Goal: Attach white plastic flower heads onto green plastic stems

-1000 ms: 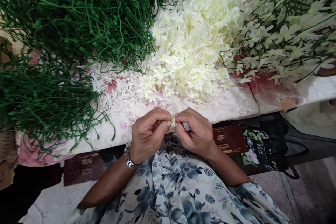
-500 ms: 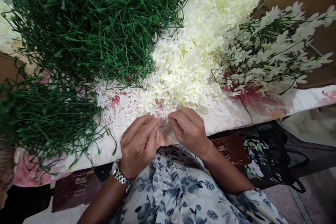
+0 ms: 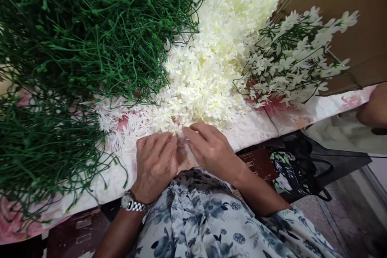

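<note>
My left hand [image 3: 155, 165], with a metal wristwatch [image 3: 133, 202] on its wrist, is closed in a pinch at the front edge of the table. My right hand [image 3: 213, 151] faces it, also pinched, the fingertips a small gap apart. Whatever is between the fingers is too small and hidden to make out. Just beyond the fingertips lies a heap of loose white artificial flower heads [image 3: 202, 84]. Thin white stamen-like pieces [image 3: 130, 127] are scattered beyond my left hand. Green plastic stems [image 3: 99, 36] form a big pile at the left.
Finished-looking white flower sprays on green stems [image 3: 290, 62] lie at the right against a cardboard box [image 3: 356, 28]. A floral cloth [image 3: 256, 129] covers the table. Another person's arm [image 3: 376, 107] enters at the right edge. A black floral bag [image 3: 286, 173] sits below the table edge.
Both hands stay close together, with the right fingertips now nearer the left ones. The view has turned right, and another person's arm has come in at the right edge.
</note>
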`<state>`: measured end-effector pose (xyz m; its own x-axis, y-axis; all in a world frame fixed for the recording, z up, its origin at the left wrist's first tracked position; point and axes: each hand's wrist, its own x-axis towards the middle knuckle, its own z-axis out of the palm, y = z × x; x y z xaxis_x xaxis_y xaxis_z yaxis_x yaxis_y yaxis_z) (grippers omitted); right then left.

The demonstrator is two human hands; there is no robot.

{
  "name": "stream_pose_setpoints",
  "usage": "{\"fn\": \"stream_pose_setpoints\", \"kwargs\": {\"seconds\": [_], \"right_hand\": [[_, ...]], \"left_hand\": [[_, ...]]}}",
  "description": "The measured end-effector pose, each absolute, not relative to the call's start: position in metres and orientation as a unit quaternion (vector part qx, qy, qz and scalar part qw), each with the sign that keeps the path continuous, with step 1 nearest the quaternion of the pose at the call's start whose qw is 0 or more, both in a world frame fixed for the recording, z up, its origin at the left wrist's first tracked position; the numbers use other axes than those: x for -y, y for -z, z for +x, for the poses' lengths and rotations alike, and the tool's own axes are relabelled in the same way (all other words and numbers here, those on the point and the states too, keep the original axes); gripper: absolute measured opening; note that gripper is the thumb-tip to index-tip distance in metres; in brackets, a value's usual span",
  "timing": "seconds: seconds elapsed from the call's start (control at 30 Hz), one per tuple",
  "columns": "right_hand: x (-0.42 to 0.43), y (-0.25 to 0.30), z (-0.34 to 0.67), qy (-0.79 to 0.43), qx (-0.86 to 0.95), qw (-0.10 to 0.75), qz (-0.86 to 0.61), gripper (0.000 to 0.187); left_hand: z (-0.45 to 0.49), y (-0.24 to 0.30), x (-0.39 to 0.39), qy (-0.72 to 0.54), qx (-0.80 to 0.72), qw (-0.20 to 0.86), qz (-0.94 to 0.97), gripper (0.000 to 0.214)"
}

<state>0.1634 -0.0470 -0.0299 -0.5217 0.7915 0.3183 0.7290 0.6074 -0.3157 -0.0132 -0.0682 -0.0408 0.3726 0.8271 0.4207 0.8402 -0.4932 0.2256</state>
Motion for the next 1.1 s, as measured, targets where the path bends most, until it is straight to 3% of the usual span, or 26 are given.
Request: {"fn": "stream_pose_setpoints", "kwargs": {"seconds": [0.13,0.27,0.37,0.6,0.8,0.97,1.1], "right_hand": [[0.044,0.033,0.19,0.015,0.824,0.283,-0.49,0.012],[0.038,0.043,0.198,0.063,0.818,0.204,-0.534,0.012],[0.039,0.045,0.197,0.079,0.824,0.209,-0.521,0.013],[0.05,0.045,0.191,-0.001,0.854,0.245,-0.459,0.007],[0.055,0.04,0.184,0.015,0.867,0.253,-0.43,0.022],[0.058,0.026,0.148,-0.033,0.894,0.302,-0.33,0.013],[0.062,0.032,0.099,-0.104,0.926,0.217,-0.292,0.013]], "left_hand": [[-0.013,0.043,0.067,0.238,0.509,0.017,-0.827,0.029],[-0.013,0.045,0.069,0.267,0.507,0.012,-0.819,0.027],[-0.018,0.044,0.073,0.313,0.504,0.014,-0.804,0.028],[-0.052,0.027,0.083,0.446,0.594,-0.042,-0.668,0.022],[-0.067,0.025,0.09,0.468,0.627,-0.073,-0.618,0.016],[-0.071,0.031,0.095,0.458,0.622,-0.072,-0.631,0.015],[-0.073,0.032,0.097,0.454,0.62,-0.083,-0.634,0.015]]}}
